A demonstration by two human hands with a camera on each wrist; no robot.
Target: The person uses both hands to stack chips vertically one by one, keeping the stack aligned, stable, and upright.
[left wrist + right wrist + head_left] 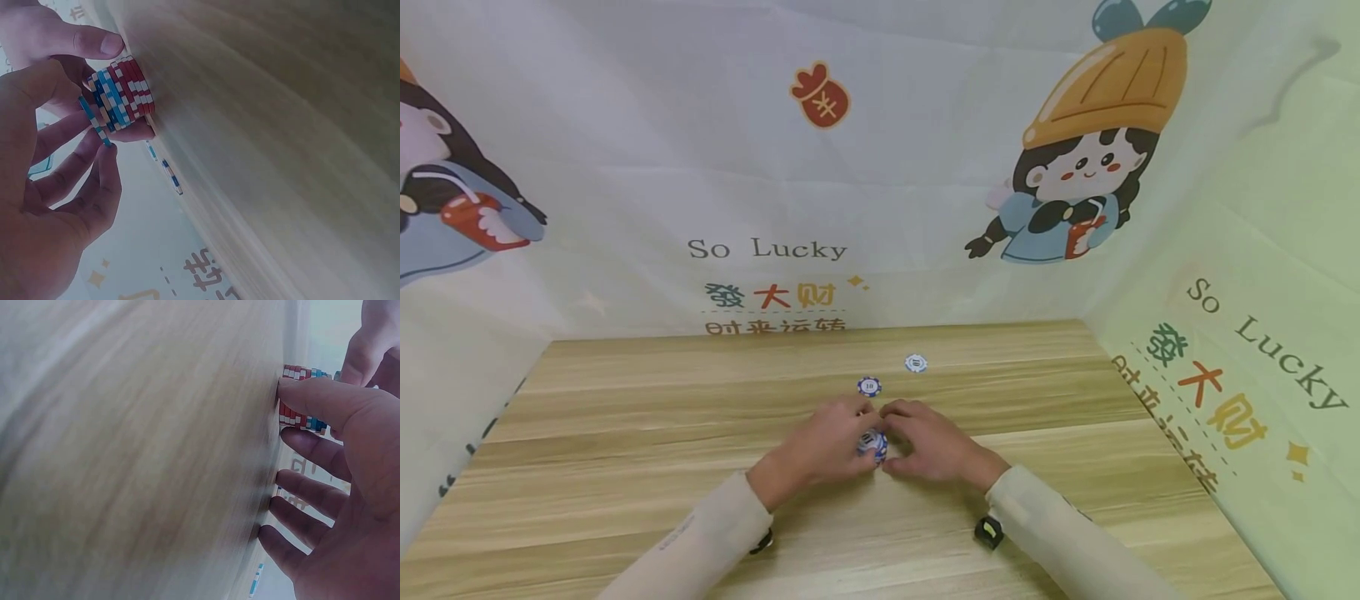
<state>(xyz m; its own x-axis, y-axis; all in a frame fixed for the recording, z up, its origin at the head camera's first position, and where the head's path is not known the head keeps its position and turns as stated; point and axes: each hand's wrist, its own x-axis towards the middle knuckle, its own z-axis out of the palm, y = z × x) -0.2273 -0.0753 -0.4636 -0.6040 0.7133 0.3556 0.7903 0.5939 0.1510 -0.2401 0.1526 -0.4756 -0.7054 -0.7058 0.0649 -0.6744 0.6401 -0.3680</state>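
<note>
A stack of poker chips (130, 94) stands on the wooden table, red and white ones at the bottom, light blue and dark blue ones above. My left hand (823, 437) pinches one blue and white poker chip (94, 122) by its edges just above the stack, slightly tilted. Thumb and index finger of my right hand (936, 443) lie on opposite sides of the stack, around its lower part. The other right fingers (306, 494) are spread, with their tips down near the tabletop. From the head view, both hands partly hide the stack.
Beyond the hands lie two loose chips on the table (625, 417): a dark blue one (869, 386) and, farther right, a light blue and white one (916, 362). Printed cloth walls (910, 208) rise at the table's back and sides.
</note>
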